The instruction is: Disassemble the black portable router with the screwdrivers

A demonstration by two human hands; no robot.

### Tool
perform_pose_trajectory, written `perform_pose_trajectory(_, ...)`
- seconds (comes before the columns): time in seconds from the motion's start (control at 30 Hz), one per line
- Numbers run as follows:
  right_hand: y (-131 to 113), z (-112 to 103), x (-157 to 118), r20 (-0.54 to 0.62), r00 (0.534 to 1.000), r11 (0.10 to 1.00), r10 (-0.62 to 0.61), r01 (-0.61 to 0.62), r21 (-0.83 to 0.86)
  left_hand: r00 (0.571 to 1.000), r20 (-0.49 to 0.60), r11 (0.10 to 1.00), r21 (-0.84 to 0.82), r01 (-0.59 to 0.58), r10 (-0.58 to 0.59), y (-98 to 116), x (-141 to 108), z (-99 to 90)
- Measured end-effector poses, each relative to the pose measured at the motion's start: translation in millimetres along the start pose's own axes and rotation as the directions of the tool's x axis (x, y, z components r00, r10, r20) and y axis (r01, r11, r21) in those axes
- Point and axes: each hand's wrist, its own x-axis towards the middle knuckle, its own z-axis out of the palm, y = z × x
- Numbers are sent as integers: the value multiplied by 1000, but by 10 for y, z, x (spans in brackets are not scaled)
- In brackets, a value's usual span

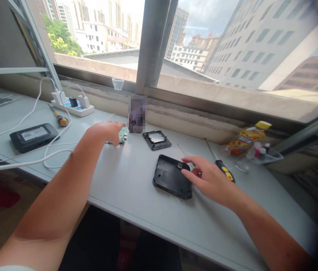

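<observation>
My left hand reaches over a green circuit board on the table. Its fingers stretch forward and the thumb points down, apart from them; the hand hides much of the board. At the upper right corner of a black plastic case half, which lies with its hollow side up, is my right hand. Its thumb and index finger are spread over the case's edge; whether they touch it I cannot tell. Behind the board and case lies a smaller black frame with a pale, shiny middle panel.
A black-and-yellow screwdriver and a thin metal shaft lie beyond my right hand. A bottle and clear tray stand right. Left are a black device, screwdriver, white cables and power strip.
</observation>
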Motion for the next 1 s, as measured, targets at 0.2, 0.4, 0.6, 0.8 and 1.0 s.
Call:
perform_pose_trajectory(0.2,-75,5,-34,115,993,994,19,-31,101,1000,-4,1000,1,-4,4,11,8,19)
perform_pose_trajectory(0.4,-149,24,-42,160,987,980,34,-65,190,995,-94,1000,1,-29,29,5,9,36)
perform_pose_trajectory(0.6,-152,43,-29,154,987,974,52,-84,211,940,-282,960,-150,-238,189,195,-99,-30)
perform_pose_trajectory(0.8,-116,81,-14,117,992,984,42,-62,169,786,-213,765,-189,-616,581,689,-156,138)
perform_pose_trajectory(1.0,-92,104,-6,97,995,986,35,-50,157,664,-219,646,-155,-748,715,877,-113,295)
